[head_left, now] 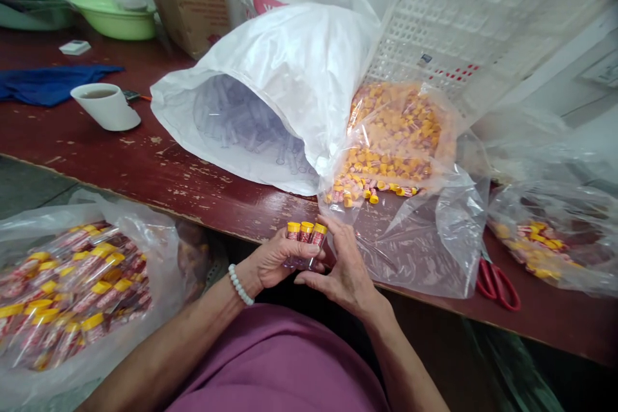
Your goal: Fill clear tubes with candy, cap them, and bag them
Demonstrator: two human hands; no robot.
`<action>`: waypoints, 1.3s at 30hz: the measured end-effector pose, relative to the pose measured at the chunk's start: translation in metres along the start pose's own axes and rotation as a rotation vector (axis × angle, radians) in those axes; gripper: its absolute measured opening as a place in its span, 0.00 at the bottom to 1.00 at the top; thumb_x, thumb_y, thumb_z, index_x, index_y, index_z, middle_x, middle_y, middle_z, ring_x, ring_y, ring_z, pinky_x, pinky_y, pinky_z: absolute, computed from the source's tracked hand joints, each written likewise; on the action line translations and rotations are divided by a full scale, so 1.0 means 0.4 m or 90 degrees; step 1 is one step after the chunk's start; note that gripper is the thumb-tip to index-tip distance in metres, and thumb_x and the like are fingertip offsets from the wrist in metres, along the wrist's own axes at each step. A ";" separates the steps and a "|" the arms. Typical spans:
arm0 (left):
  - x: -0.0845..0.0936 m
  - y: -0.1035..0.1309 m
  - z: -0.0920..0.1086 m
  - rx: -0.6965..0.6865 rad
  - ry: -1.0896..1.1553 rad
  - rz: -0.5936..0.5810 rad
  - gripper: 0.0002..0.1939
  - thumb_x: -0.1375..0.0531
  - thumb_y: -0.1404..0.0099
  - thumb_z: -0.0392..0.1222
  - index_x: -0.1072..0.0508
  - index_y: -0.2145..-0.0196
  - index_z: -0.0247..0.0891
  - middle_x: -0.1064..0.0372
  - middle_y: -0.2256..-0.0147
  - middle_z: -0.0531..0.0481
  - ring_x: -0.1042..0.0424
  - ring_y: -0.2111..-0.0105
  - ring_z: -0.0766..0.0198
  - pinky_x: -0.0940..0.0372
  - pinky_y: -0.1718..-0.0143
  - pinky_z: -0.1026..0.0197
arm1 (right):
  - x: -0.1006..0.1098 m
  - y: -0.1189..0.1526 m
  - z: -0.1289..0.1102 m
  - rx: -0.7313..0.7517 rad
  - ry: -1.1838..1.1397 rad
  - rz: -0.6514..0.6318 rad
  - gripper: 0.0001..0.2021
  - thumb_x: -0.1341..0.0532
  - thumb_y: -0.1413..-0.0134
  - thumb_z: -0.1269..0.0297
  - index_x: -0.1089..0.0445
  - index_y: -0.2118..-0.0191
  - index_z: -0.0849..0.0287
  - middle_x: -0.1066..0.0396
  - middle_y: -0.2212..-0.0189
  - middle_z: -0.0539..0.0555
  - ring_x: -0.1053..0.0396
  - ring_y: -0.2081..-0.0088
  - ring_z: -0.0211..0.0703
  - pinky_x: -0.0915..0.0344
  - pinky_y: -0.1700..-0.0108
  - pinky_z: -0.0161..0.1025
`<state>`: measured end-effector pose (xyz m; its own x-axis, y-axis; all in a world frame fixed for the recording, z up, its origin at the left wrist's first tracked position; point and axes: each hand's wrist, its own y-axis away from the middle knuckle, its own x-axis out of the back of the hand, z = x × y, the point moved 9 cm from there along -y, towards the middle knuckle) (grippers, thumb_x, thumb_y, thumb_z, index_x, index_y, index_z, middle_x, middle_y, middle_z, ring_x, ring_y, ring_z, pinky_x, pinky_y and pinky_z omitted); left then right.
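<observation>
My left hand (277, 257) is closed around three clear plastic tubes (306, 241) with yellow caps and red-and-white contents. They stand side by side, caps up, above my lap at the table's front edge. My right hand (345, 267) is curved beside them, thumb and fingers apart. Its index fingertip is near the rightmost cap; whether it touches is unclear. Beyond the hands, a white sack (290, 58) lies with its mouth open, showing clear empty tubes (251, 125) inside. To its right, a clear plastic bag (410, 129) spills yellow caps with red-and-white pieces attached (357, 190).
At lower left, a plastic bag (164, 270) holds many capped, filled tubes (96, 283). Red-handled scissors (499, 283) lie at the right near another bag (555, 244). A white cup (106, 106), blue cloth (53, 84), green basin (116, 19), cardboard box (188, 0) and white crate (463, 19) stand around.
</observation>
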<state>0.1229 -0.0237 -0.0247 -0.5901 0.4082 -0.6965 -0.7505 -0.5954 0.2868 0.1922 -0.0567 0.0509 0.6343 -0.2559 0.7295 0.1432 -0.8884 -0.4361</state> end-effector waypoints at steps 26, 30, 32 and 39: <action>-0.006 0.037 -0.004 0.000 0.153 -0.043 0.13 0.34 0.56 0.31 0.28 0.69 0.31 0.28 0.76 0.49 0.27 0.77 0.63 0.31 0.71 0.61 | -0.048 0.000 -0.013 -0.065 -0.087 0.026 0.34 0.30 0.61 0.55 0.40 0.46 0.55 0.32 0.53 0.57 0.31 0.55 0.50 0.32 0.52 0.47; 0.028 0.076 0.030 -0.044 0.090 -0.017 0.14 0.33 0.59 0.34 0.28 0.71 0.32 0.31 0.77 0.51 0.29 0.79 0.64 0.31 0.75 0.61 | -0.093 -0.026 -0.049 0.014 -0.037 0.012 0.36 0.33 0.58 0.53 0.42 0.42 0.56 0.34 0.50 0.60 0.33 0.52 0.55 0.34 0.51 0.53; 0.077 0.141 0.100 -0.147 0.015 0.070 0.13 0.33 0.58 0.34 0.29 0.72 0.33 0.34 0.76 0.54 0.32 0.78 0.68 0.30 0.75 0.61 | -0.110 -0.035 -0.077 0.060 -0.052 0.004 0.42 0.34 0.57 0.52 0.51 0.37 0.58 0.42 0.43 0.64 0.38 0.45 0.59 0.37 0.48 0.58; 0.418 0.599 0.383 -0.452 -0.396 0.737 0.11 0.35 0.53 0.41 0.34 0.76 0.35 0.39 0.76 0.56 0.38 0.76 0.71 0.37 0.72 0.66 | -0.062 -0.030 -0.028 0.008 -0.009 0.047 0.26 0.41 0.47 0.50 0.37 0.45 0.56 0.37 0.46 0.61 0.36 0.46 0.57 0.38 0.46 0.58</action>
<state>-0.2012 0.0081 0.0282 -0.9078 -0.4007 0.1237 0.4003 -0.9159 -0.0289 0.1661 -0.0439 0.0440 0.6542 -0.3143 0.6879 0.1051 -0.8629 -0.4943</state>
